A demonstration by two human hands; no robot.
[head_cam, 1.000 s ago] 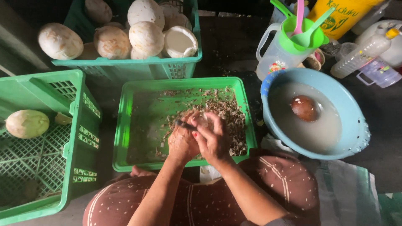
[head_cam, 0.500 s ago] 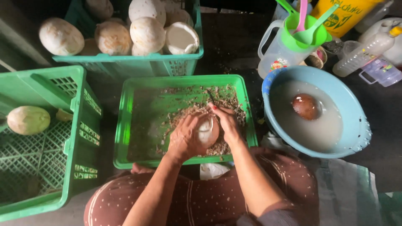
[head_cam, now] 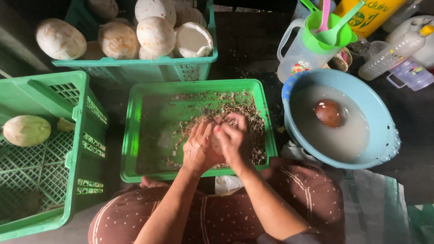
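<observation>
While both hands close over it, the peeled coconut point(head_cam: 216, 145) is almost wholly hidden, only a sliver of pale surface showing between the palms, held just above the middle of the shallow green tray point(head_cam: 135, 135). The left hand point(head_cam: 199, 147) cups it from the near side with fingers curled round it, and the right hand point(head_cam: 235, 140) wraps over the top, fingers spread across it; whether a blade is in that hand cannot be told now. Half a second ago the white ball showed plainly between the hands and a second ago a dark tool lay across it, so the hands have drawn together and covered it, which suggests the person is turning or regripping the nut rather than cutting at this instant. Brown shavings point(head_cam: 244, 110) lie thick in the tray under and beyond the hands. To the right, a blue basin point(head_cam: 384, 149) of cloudy water holds one brown nut point(head_cam: 329, 113), well apart from the hands. Beyond the tray, a green crate point(head_cam: 135, 68) is heaped with pale husked coconuts point(head_cam: 156, 34). At the left, a second green crate point(head_cam: 86, 135) holds a single pale coconut point(head_cam: 27, 130). A clear jug point(head_cam: 298, 61) with a green scoop point(head_cam: 332, 36) stands behind the basin.
</observation>
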